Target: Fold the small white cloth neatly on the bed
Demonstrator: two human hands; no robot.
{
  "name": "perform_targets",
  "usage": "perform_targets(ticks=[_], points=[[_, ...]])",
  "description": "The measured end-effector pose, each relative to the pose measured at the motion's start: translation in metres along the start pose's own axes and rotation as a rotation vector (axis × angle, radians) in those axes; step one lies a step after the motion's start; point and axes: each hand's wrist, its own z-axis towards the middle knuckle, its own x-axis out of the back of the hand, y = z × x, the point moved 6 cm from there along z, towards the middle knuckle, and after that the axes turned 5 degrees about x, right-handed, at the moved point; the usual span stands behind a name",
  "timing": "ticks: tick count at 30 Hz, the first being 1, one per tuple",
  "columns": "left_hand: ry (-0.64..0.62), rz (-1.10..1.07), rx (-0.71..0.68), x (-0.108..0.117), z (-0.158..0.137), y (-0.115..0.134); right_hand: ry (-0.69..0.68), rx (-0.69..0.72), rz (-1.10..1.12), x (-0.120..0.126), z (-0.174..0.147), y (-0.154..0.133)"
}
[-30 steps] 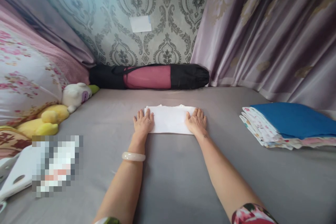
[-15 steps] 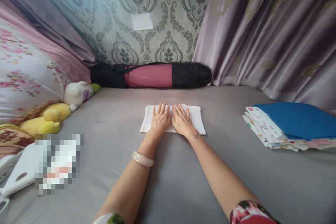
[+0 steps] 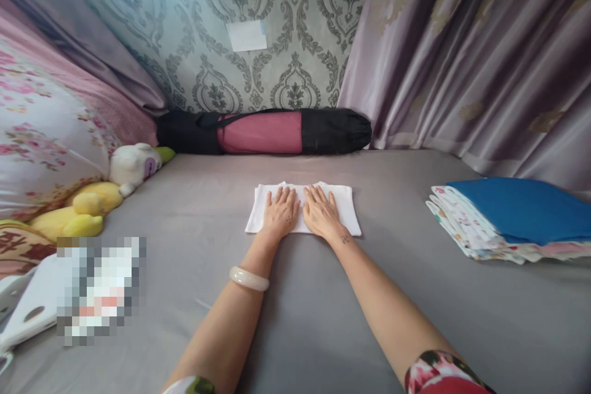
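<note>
A folded white cloth (image 3: 345,209) lies flat on the grey bed sheet (image 3: 305,308), wider than it is deep. My left hand (image 3: 280,212) rests palm down on its left half, fingers stretched out and pointing away from me. Beside it, my right hand (image 3: 319,210) lies flat on the right half, fingers also extended. A narrow strip of cloth shows between the two hands. The middle of the cloth is partly hidden under my palms. A pale bangle (image 3: 249,278) circles my left forearm.
A black and pink rolled bag (image 3: 261,132) lies along the patterned wall. At right sits a stack of folded fabrics topped by a blue one (image 3: 521,209). Plush toys (image 3: 133,166), a floral pillow (image 3: 50,135) and a white plastic item (image 3: 41,305) are at left.
My left hand has slid slightly left and toward me on the cloth. The right hand stays almost in place, and the view has shifted a little.
</note>
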Motion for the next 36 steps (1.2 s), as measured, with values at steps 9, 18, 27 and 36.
perform_targets(ticks=[9,18,27,36], points=[[-0.055,0.020,0.108,-0.005,-0.001,-0.013,0.000,-0.062,-0.025,-0.002,-0.003,0.008],[0.008,0.035,0.169,0.002,-0.002,-0.021,0.036,-0.117,-0.019,0.002,-0.004,0.018],[-0.021,0.030,0.285,0.001,-0.002,-0.037,0.033,-0.214,-0.074,-0.005,-0.007,0.032],[0.038,0.021,0.295,0.008,-0.002,-0.041,0.032,-0.254,-0.076,0.002,-0.007,0.037]])
